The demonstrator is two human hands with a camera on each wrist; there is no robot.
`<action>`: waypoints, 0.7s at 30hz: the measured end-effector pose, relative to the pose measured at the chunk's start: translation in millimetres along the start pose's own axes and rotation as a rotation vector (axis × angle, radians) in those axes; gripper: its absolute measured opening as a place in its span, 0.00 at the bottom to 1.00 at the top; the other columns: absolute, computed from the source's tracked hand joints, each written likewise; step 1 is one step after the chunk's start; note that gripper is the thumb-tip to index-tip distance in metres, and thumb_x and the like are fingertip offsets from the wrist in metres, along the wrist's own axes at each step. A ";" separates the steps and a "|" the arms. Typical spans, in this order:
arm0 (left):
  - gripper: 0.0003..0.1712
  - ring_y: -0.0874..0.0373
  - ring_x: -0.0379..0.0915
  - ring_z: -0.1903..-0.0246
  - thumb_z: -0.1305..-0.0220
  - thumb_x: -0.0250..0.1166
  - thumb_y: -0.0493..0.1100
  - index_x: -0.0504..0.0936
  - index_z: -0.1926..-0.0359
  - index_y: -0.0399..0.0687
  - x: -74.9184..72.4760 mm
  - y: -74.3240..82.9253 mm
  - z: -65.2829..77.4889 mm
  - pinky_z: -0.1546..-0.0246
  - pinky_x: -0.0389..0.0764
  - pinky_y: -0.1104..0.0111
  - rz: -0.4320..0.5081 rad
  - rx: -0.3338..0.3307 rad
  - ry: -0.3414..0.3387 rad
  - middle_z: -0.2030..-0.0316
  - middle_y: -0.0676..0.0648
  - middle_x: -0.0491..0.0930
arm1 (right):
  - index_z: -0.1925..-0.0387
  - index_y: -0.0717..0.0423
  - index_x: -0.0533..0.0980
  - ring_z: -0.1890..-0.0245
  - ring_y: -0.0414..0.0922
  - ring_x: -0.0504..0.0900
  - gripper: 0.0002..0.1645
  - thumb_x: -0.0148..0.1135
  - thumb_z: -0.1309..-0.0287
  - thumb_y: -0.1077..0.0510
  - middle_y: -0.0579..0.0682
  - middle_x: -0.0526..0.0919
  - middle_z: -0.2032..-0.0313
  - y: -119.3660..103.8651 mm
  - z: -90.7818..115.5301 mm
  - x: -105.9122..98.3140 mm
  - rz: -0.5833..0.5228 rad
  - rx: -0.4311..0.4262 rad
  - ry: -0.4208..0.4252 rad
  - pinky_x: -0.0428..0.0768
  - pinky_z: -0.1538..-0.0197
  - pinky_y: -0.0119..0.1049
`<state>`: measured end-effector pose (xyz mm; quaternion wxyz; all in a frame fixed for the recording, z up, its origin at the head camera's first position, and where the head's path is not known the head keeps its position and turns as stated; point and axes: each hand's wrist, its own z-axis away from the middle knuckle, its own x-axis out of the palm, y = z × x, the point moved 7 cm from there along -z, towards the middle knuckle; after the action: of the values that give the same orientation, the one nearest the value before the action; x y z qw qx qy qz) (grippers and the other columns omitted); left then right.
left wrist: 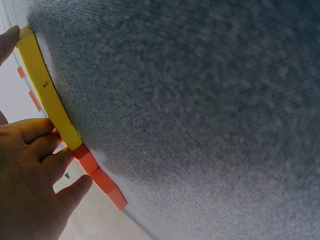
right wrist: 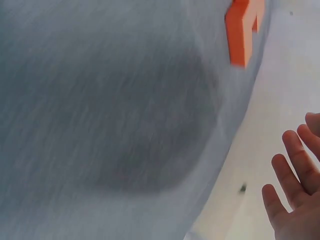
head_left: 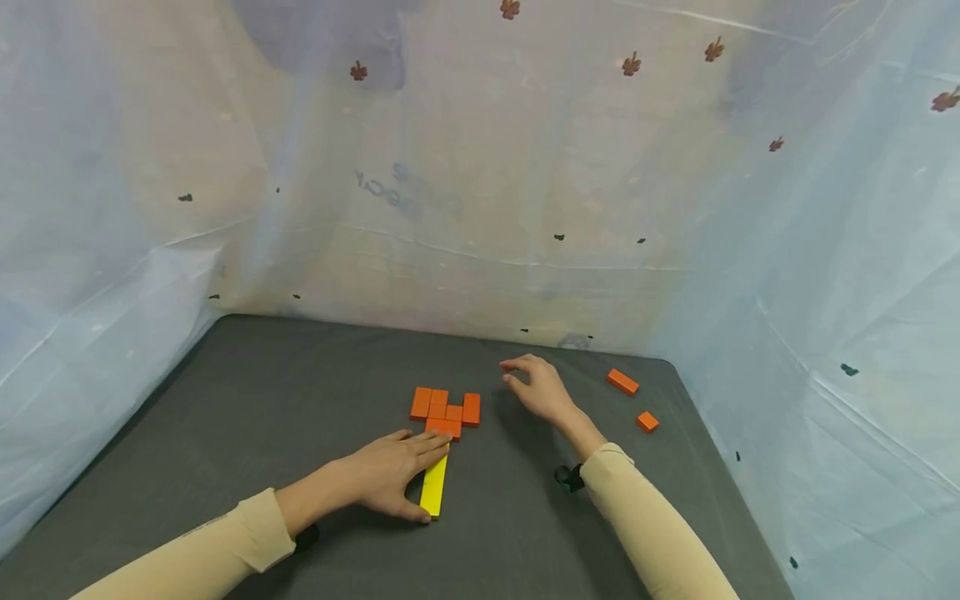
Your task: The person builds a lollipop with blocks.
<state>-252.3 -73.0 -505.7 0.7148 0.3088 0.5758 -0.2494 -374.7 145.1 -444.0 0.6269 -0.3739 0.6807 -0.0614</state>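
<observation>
A long yellow bar (head_left: 435, 487) lies on the dark table, its far end against a cluster of orange blocks (head_left: 438, 411). My left hand (head_left: 392, 472) is spread along the bar's left side. Its thumb is at the near end and its fairly straight fingertips lie at the far end, by the lowest orange block. In the left wrist view, the fingers (left wrist: 42, 137) touch the yellow bar (left wrist: 47, 85) beside the orange blocks (left wrist: 100, 175). To the right of the cluster, my right hand (head_left: 542, 390) hovers with loosely bent fingers and holds nothing.
Two loose orange blocks lie at the table's right side: a longer one (head_left: 622, 382) and a smaller one (head_left: 648, 422) nearer me. Pale plastic sheeting (head_left: 465, 167) hangs behind and at both sides of the dark table (head_left: 300, 367).
</observation>
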 end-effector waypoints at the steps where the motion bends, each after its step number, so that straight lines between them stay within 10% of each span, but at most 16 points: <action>1: 0.63 0.53 0.51 0.20 0.43 0.64 0.81 0.58 0.18 0.49 0.4 -0.2 -0.1 0.25 0.60 0.44 0.001 0.000 -0.002 0.19 0.50 0.54 | 0.38 0.54 0.82 0.38 0.57 0.78 0.19 0.63 0.27 0.56 0.55 0.82 0.40 5.7 3.2 -6.7 0.000 0.016 0.012 0.75 0.35 0.58; 21: 0.63 0.52 0.50 0.20 0.42 0.64 0.79 0.57 0.18 0.49 -0.3 0.3 0.2 0.26 0.60 0.43 0.023 0.010 -0.013 0.18 0.50 0.52 | 0.37 0.66 0.79 0.39 0.69 0.76 0.22 0.60 0.27 0.60 0.70 0.77 0.38 132.7 88.0 -94.7 0.158 0.236 0.178 0.74 0.40 0.68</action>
<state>-252.0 -73.0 -505.3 0.7199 0.3174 0.5661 -0.2459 -359.1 329.1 -458.9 0.6065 -0.2358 0.7491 -0.1244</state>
